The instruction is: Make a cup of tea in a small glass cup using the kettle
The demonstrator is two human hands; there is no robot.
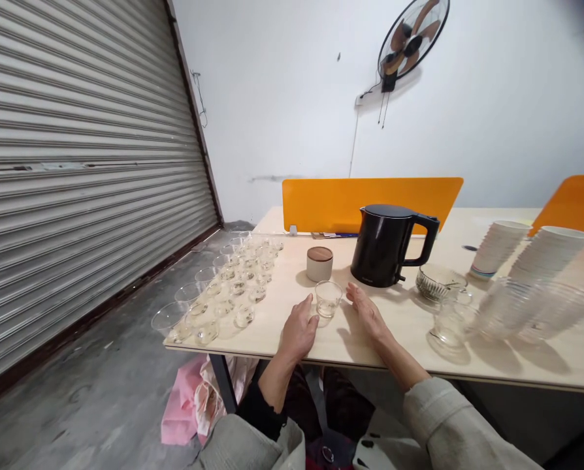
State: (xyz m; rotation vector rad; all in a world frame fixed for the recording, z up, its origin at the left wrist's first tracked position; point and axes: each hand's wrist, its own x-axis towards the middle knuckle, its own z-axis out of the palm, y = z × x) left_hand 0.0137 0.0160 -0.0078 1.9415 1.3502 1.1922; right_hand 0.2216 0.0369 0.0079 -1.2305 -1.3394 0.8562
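A small clear glass cup [328, 298] stands on the light wooden table [380, 339] in front of me. My left hand [299, 328] rests on the table just left of the cup, fingers loosely curled and apart, thumb near its base. My right hand [365, 309] lies flat on the table just right of the cup, fingers stretched out. Neither hand holds anything. A black electric kettle [387, 245] stands behind the cup. A small beige jar with a wooden lid [319, 263] sits to the kettle's left.
Several small glass cups [223, 290] stand in rows along the table's left end. At the right are a metal strainer bowl [436, 282], a glass pitcher [449, 321], stacked clear cups [537, 307] and stacked paper cups [500, 248]. Orange dividers [370, 199] stand behind. Pink cloth [184, 405] lies under the table.
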